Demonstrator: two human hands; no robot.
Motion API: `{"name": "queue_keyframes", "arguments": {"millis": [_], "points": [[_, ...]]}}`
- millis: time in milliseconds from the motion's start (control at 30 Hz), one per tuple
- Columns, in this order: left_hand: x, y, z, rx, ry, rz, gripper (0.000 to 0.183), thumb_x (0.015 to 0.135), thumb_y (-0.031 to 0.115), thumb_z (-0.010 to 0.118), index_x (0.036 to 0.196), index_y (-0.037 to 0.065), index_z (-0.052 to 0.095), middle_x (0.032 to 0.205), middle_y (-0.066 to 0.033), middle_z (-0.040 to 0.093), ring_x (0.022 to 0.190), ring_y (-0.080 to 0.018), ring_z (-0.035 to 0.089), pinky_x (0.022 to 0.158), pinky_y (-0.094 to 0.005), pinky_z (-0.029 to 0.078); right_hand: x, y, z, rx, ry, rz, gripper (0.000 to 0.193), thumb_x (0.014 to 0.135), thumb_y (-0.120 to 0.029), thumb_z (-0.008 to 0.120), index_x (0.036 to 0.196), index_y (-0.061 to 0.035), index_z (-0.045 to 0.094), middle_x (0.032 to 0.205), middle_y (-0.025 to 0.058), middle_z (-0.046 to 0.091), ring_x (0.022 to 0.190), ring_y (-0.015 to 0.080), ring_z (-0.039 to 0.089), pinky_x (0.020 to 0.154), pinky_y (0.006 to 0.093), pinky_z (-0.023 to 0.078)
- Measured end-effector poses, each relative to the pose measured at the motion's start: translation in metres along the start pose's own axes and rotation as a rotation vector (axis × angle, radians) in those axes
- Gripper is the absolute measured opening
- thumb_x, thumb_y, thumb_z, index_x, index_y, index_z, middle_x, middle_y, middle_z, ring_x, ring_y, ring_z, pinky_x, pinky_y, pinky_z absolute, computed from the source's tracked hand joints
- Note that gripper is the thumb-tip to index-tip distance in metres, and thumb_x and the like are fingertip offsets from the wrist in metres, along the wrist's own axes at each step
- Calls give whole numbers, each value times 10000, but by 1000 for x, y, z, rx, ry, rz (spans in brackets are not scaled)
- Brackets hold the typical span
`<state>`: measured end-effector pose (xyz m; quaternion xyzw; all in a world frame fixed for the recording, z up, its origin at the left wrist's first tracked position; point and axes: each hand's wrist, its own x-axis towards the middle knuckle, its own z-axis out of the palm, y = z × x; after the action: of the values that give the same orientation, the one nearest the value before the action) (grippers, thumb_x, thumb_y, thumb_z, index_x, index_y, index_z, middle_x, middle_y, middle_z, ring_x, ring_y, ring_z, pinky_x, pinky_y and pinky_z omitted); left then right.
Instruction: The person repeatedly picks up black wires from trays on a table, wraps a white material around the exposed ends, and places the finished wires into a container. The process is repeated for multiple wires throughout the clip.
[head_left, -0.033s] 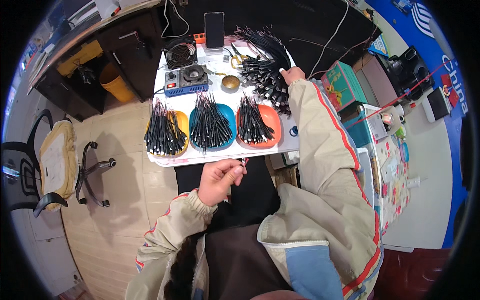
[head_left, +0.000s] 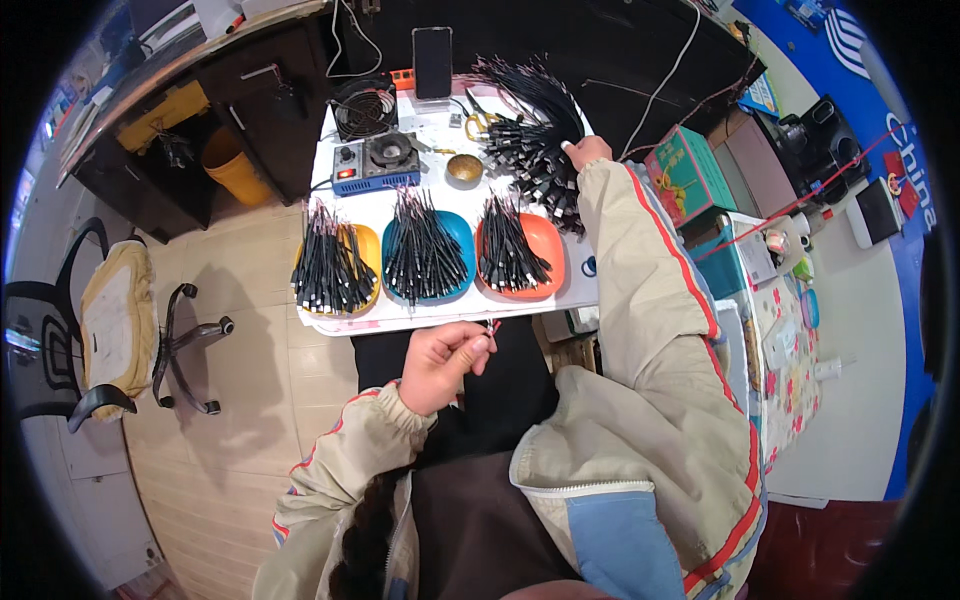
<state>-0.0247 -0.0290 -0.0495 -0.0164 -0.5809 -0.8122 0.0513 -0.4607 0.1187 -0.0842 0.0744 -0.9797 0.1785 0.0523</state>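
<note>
My left hand (head_left: 440, 368) is over my lap, just below the table's near edge, with thumb and fingers pinched together. Thin wire ends (head_left: 493, 328), whitish and reddish, stick out of that pinch; the rest is hidden by the fingers. My right hand (head_left: 588, 153) reaches to the far right of the table, its fingers closed at the edge of a big heap of black cables (head_left: 540, 150) with light metal plugs. Three trays line the near edge: yellow (head_left: 371, 262), blue (head_left: 462, 235) and orange (head_left: 548, 245), each bearing a bundle of short black cables.
Behind the trays stand a blue soldering station (head_left: 375, 163), a small brass-coloured bowl (head_left: 464, 170), a fan (head_left: 363, 108), scissors (head_left: 478, 122) and an upright phone (head_left: 432, 62). A green box (head_left: 690, 172) flanks my right arm. An office chair (head_left: 120, 320) is at left.
The whole view has shifted very slightly. Both hands keep the same pose and place.
</note>
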Motion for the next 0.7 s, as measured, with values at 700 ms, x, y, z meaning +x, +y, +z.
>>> {"name": "queue_keyframes", "arguments": {"millis": [700], "points": [[-18, 1, 9, -224, 83, -83, 157, 973, 99, 528, 955, -25, 624, 711, -27, 572, 552, -34, 386, 505, -178, 297, 11, 8, -5, 74, 194, 121, 347, 775, -269, 695, 989, 4, 695, 1024, 231, 673, 965, 396, 652, 838, 460, 530]]}}
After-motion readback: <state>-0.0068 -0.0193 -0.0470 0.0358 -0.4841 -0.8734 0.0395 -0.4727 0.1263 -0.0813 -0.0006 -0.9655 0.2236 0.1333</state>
